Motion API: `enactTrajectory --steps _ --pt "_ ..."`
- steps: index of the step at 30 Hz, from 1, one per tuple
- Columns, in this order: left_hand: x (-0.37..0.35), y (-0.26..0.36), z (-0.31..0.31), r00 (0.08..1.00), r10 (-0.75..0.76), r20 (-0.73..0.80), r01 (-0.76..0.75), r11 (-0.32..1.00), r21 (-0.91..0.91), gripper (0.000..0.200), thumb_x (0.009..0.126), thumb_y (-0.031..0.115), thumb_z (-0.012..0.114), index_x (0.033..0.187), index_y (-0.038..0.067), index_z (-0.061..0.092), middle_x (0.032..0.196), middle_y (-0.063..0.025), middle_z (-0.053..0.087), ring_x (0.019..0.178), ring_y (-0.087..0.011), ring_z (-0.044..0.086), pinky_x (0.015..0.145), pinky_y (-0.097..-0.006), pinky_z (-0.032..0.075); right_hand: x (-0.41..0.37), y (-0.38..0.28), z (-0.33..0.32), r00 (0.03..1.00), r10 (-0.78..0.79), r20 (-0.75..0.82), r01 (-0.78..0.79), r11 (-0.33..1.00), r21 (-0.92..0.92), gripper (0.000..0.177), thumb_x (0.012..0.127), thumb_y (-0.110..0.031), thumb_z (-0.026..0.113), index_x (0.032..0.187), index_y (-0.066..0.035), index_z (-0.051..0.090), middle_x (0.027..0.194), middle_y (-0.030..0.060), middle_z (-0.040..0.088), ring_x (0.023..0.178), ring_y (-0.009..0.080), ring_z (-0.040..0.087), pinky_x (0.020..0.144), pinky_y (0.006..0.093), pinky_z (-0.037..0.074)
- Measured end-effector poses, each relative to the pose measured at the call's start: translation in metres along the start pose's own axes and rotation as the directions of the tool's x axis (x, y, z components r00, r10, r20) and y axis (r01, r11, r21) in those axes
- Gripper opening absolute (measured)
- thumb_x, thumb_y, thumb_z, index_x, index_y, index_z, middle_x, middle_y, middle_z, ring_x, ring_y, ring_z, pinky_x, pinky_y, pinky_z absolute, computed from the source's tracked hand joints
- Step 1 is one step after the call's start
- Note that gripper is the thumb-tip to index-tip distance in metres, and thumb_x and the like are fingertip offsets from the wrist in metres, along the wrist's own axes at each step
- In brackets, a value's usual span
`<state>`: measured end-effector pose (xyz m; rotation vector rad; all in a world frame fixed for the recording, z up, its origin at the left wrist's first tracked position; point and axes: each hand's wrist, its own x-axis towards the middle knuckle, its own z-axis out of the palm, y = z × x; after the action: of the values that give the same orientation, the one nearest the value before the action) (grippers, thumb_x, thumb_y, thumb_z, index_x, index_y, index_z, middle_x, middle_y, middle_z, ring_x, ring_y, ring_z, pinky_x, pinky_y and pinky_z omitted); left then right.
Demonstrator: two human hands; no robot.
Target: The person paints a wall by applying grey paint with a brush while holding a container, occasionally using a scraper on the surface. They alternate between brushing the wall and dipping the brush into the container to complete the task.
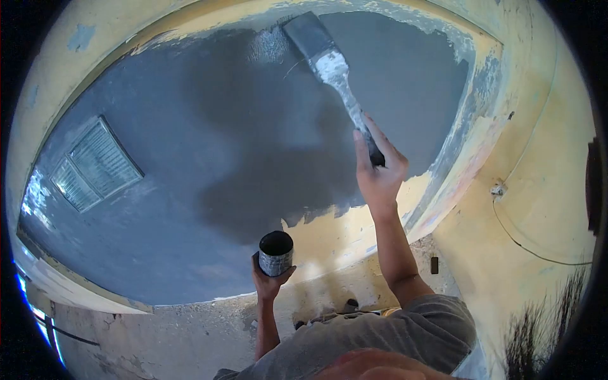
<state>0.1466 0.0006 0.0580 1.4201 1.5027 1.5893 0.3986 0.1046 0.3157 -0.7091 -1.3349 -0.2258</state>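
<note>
Overhead, in the head view, the right hand is raised on a bare forearm and closed round the lower end of a paintbrush. The fingers are wrapped about the handle, the thumb lies along its near side, and no finger stands spread. The brush slants up and to the left from the fist. Its handle and metal band are smeared with pale grey, and its dark bristles lie flat against the ceiling near the upper edge of the painted patch.

The left hand is held lower and nearer the body, cupped under and round a small tin. The fingers are curled up its side, so the grip is closed. The tin stands upright with its dark open mouth showing, and its wall is coated in grey streaks. No brand, label or lettering can be read on the tin or the brush, since paint covers both.

Most of the ceiling is wet-looking grey. An unpainted yellow area sits just beside the tin and below the right wrist, with a ragged border between the two colours. A slatted vent is set into the grey surface well to the left of both hands. A yellow wall runs down the right side, with a thin wire looping across it. A grey sleeve covers the right shoulder at the bottom.
</note>
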Motion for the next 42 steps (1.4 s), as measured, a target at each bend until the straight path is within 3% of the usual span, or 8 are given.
enactTrajectory --steps 7,10,16,19,26,32,37,42 --pt "-0.002 0.005 -0.025 0.997 -0.066 -0.029 0.065 0.997 -0.045 0.078 0.053 0.025 0.092 0.115 0.001 0.050 0.097 -0.0131 0.064 0.084 -0.0215 0.062 0.071 -0.0371 0.053 0.023 0.004 0.031 0.987 0.039 -0.156 -0.031 0.998 0.053 0.028 0.084 -0.001 0.068 0.112 0.001 0.068 0.080 0.0152 0.072 0.056 0.0050 0.055 0.047 0.0216 0.040" --pt "0.000 0.001 -0.025 0.999 0.002 -0.040 -0.003 1.000 -0.023 0.078 0.053 0.025 0.092 0.114 0.000 0.050 0.096 -0.0132 0.064 0.081 -0.0218 0.062 0.068 -0.0367 0.053 -0.001 0.005 0.031 0.989 0.131 -0.064 -0.131 0.991 0.011 0.029 0.084 0.000 0.067 0.113 0.001 0.068 0.081 0.0157 0.072 0.056 0.0052 0.056 0.047 0.0219 0.040" --pt "0.001 0.005 -0.022 1.000 -0.020 0.020 0.020 1.000 0.006 0.078 0.052 0.026 0.092 0.113 0.001 0.051 0.099 -0.0130 0.064 0.086 -0.0215 0.061 0.075 -0.0380 0.052 -0.006 -0.008 0.023 0.979 0.007 -0.203 0.002 0.999 0.046 0.029 0.084 0.001 0.068 0.112 0.001 0.068 0.077 0.0147 0.071 0.060 0.0036 0.057 0.048 0.0210 0.041" --pt "0.003 0.003 -0.020 0.999 0.017 0.035 -0.020 0.998 0.062 0.080 0.052 0.027 0.093 0.114 0.001 0.050 0.101 -0.0130 0.064 0.089 -0.0225 0.062 0.078 -0.0388 0.051 0.018 -0.022 0.028 0.981 0.160 -0.112 -0.159 0.987 0.014 0.028 0.083 0.002 0.068 0.111 0.002 0.068 0.075 0.0127 0.071 0.060 0.0026 0.056 0.048 0.0204 0.040" --pt "0.008 -0.016 -0.024 1.000 0.000 0.021 0.000 1.000 0.016 0.082 0.052 0.028 0.092 0.117 0.001 0.049 0.102 -0.0143 0.064 0.089 -0.0240 0.062 0.078 -0.0391 0.051 -0.029 -0.006 0.039 0.983 0.055 -0.176 -0.044 0.997 0.065 0.026 0.084 -0.001 0.068 0.110 0.002 0.069 0.058 0.0040 0.058 0.052 0.0020 0.040 0.043 0.0222 0.031" --pt "0.014 -0.012 -0.036 0.995 -0.065 0.071 0.070 0.995 -0.064 0.080 0.053 0.028 0.092 0.116 0.000 0.050 0.103 -0.0143 0.064 0.090 -0.0234 0.062 0.078 -0.0392 0.051 0.007 -0.040 0.053 0.979 0.133 -0.154 -0.123 0.990 0.074 0.027 0.084 0.000 0.067 0.111 0.002 0.068 0.064 0.0080 0.066 0.051 0.0015 0.042 0.043 0.0221 0.032" --pt "0.016 -0.021 -0.053 0.998 -0.013 0.068 0.013 1.000 -0.007 0.078 0.054 0.027 0.092 0.115 0.000 0.052 0.102 -0.0135 0.064 0.090 -0.0227 0.062 0.079 -0.0390 0.051 -0.056 -0.048 0.052 0.965 0.218 -0.146 -0.222 0.975 -0.011 0.029 0.086 -0.003 0.067 0.114 0.001 0.067 0.057 0.0026 0.056 0.051 0.0012 0.038 0.042 0.0226 0.030" --pt "0.019 -0.020 -0.066 0.996 -0.005 0.088 0.010 0.999 -0.051 0.078 0.054 0.023 0.091 0.117 0.002 0.050 0.104 -0.0126 0.063 0.090 -0.0239 0.063 0.077 -0.0389 0.054 -0.021 -0.087 0.056 0.951 0.258 -0.172 -0.266 0.964 -0.021 0.029 0.088 -0.007 0.066 0.115 0.001 0.066 0.058 0.0026 0.056 0.052 0.0006 0.038 0.043 0.0212 0.029"
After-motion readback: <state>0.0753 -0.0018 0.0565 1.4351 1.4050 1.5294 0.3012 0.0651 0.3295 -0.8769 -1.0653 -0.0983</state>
